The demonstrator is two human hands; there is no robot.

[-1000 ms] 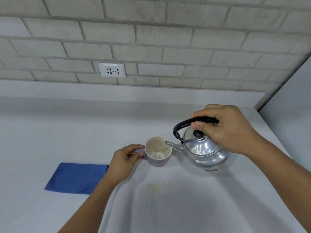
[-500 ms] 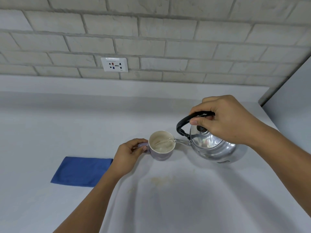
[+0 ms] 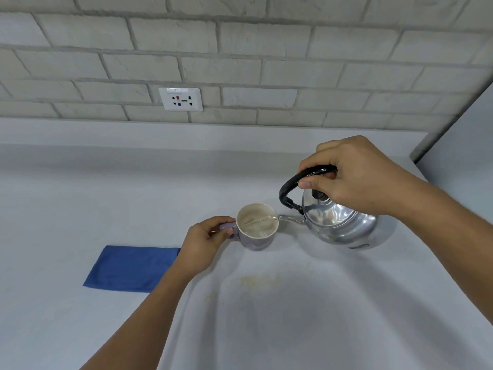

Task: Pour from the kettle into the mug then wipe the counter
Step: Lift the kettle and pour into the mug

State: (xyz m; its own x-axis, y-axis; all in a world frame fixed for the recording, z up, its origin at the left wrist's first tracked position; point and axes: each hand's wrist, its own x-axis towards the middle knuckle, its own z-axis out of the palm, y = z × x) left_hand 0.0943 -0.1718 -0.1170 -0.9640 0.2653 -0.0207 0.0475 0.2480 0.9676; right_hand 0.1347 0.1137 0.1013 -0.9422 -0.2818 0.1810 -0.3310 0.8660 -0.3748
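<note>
Silver kettle (image 3: 338, 222), black handle; lilac mug (image 3: 256, 243); blue cloth (image 3: 130, 268); grey counter (image 3: 80, 196).

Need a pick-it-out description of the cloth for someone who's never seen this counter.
Start at the wall socket on the brick wall and come down onto the pale counter. The cloth lies flat near the front, left of the mug and partly behind the left hand. It is the only blue, soft thing there.

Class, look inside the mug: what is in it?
Inside the mug, liquid streams in from the kettle spout onto a pale, frothy pool. The mug's bottom is covered, so unseen.
</note>
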